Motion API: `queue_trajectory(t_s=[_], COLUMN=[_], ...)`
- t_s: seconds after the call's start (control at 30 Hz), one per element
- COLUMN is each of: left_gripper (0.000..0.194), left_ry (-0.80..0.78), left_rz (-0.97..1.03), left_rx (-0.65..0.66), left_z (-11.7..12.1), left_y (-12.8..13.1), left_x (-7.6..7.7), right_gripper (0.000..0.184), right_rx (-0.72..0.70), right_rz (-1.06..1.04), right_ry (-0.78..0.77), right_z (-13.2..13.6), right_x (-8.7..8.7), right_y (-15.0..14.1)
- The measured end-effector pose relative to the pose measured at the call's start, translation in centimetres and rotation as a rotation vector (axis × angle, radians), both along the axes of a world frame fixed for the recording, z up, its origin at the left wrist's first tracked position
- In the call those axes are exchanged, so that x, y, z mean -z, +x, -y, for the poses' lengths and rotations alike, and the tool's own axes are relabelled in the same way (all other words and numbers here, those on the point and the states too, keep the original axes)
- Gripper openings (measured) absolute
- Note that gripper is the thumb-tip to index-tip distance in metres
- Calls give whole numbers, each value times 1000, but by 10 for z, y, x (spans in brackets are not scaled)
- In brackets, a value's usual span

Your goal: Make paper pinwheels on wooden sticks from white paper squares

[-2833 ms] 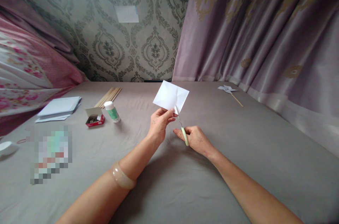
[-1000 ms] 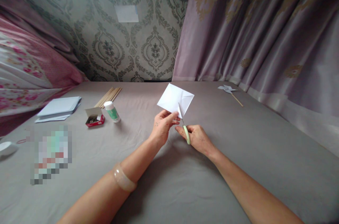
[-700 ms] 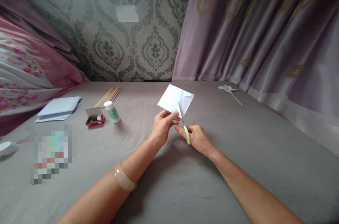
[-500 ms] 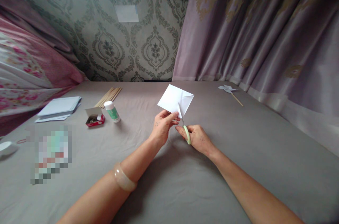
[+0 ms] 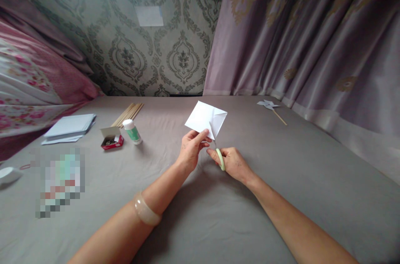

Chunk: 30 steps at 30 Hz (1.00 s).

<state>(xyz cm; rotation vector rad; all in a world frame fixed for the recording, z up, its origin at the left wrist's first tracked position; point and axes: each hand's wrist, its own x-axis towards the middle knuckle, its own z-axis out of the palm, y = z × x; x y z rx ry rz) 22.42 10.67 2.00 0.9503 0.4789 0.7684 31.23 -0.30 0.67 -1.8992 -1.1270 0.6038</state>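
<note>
My left hand (image 5: 191, 149) pinches the near edge of a square sheet of white paper (image 5: 203, 116), thumb on top. Creases run across the sheet, and a slit shows toward its right corner. In my right hand (image 5: 233, 163) is a pair of scissors (image 5: 220, 159) with pale green handles. Their blades lie over the near corner of the paper, along a cut line pointing to its middle. The lower blade is hidden by the sheet. Both hands are held above the grey cloth, close together.
Left on the grey cloth (image 5: 281, 214) are stacked paper (image 5: 69, 125), wooden sticks (image 5: 128, 114), an open red box (image 5: 112, 142) of small items, a white-and-green bottle (image 5: 132, 132), a blurred-out item (image 5: 62, 180) and a white object (image 5: 8, 175). A paper pinwheel (image 5: 268, 105) lies far right.
Since the oldest frame, the paper has turned and shifted slightly right, and a slit shows at its right corner. The scissors have moved with it at the near corner.
</note>
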Motion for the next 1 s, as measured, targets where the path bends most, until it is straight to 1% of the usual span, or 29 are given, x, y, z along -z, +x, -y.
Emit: queue_trajectory(t_s=[0.2,0.47,0.67,1.0], left_gripper=[29,29,28,28], left_ry=[-10,2,3,1], left_rz=[15,-4,-3,4], left_rx=[-33,-42,-41,-42], left_z=[-1,-4,-4,-5], left_y=[1,2,2,2], left_x=[2,6,7,7], right_gripper=[57,55,58,57], right_rx=[1,-15,5,12], right_rz=[-1,-83,-40,-7], right_ry=[-27,-30,-21,-18], right_z=[-1,-2,-1,-2], right_x=[1,2,2,2], right_y=[0,-1,-1,-1])
